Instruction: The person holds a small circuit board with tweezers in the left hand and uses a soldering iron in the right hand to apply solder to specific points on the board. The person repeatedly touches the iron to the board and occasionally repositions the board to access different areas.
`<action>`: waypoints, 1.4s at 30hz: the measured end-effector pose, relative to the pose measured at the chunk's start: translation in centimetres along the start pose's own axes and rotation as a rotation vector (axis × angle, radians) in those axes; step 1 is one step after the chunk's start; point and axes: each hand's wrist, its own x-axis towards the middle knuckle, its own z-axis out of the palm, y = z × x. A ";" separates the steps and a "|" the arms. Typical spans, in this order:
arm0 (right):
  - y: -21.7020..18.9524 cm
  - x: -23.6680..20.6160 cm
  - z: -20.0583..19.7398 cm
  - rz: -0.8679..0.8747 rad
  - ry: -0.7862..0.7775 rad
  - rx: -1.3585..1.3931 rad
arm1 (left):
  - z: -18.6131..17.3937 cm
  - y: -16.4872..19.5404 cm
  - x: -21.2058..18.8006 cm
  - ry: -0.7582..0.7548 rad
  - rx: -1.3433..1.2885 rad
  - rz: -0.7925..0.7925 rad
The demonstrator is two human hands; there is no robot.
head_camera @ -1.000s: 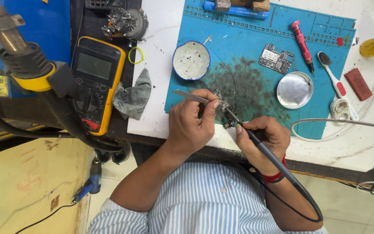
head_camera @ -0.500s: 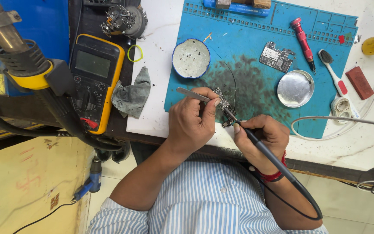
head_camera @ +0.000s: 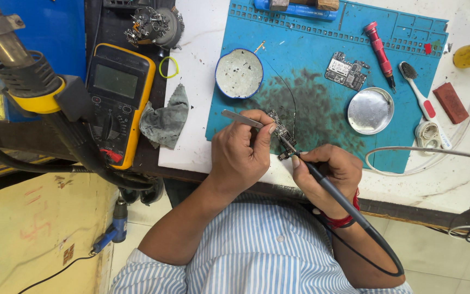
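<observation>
Almost nothing has moved since a second ago: both hands stay at the near edge of the blue work mat (head_camera: 311, 65), only a little closer together over the small part.

The left hand (head_camera: 243, 155) is closed around thin metal tweezers (head_camera: 241, 119), whose blunt end sticks out to the left above the knuckles. The tips go toward a small dark circuit board (head_camera: 281, 132), but if they pinch it I cannot tell, because the fingers cover them. The right hand (head_camera: 330, 171) is clamped like on a pen around a black soldering iron (head_camera: 322, 182); its tip touches the near end of the small board, and its black cable runs back over the wrist. The small board sits between the two hands, on the dirty dark patch of the mat, close to the near edge of the table.

Farther on the mat lie a round white dish (head_camera: 239, 73), a second, bigger circuit board (head_camera: 346, 71), a shiny metal lid (head_camera: 370, 110), a red screwdriver (head_camera: 379, 51) and a white brush (head_camera: 421, 98). At left, off the mat, a yellow multimeter (head_camera: 118, 100) lies beside a grey cloth (head_camera: 164, 120).
</observation>
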 end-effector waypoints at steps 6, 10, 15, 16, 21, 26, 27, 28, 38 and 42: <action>-0.1 0.0 0.1 -0.003 0.007 -0.010 | 0.1 -0.1 0.0 0.004 0.003 0.025; -0.1 0.0 0.1 0.005 0.006 -0.007 | 0.0 0.0 0.0 0.007 -0.003 0.026; -0.1 0.0 0.1 -0.001 0.001 -0.018 | 0.0 -0.1 0.0 0.010 0.012 0.025; 0.0 0.0 0.1 -0.012 0.001 -0.021 | 0.0 -0.1 -0.1 0.010 0.008 0.030; 0.2 -0.1 0.2 0.007 0.024 -0.022 | 0.0 -0.2 -0.1 0.002 0.011 0.036; 0.3 -0.3 0.3 0.020 0.037 0.012 | 0.1 -0.2 -0.1 0.019 0.013 0.041; 0.4 -0.3 0.3 0.014 0.036 0.006 | 0.0 -0.2 -0.1 0.018 0.014 0.043; 0.4 -0.3 0.3 0.008 0.035 -0.001 | 0.0 -0.2 -0.1 0.017 0.015 0.044; 0.4 -0.3 0.3 0.030 0.052 -0.012 | 0.0 -0.1 0.0 0.009 0.013 0.028; 0.3 -0.3 0.3 0.026 0.042 0.015 | 0.1 -0.1 0.0 0.009 0.016 0.026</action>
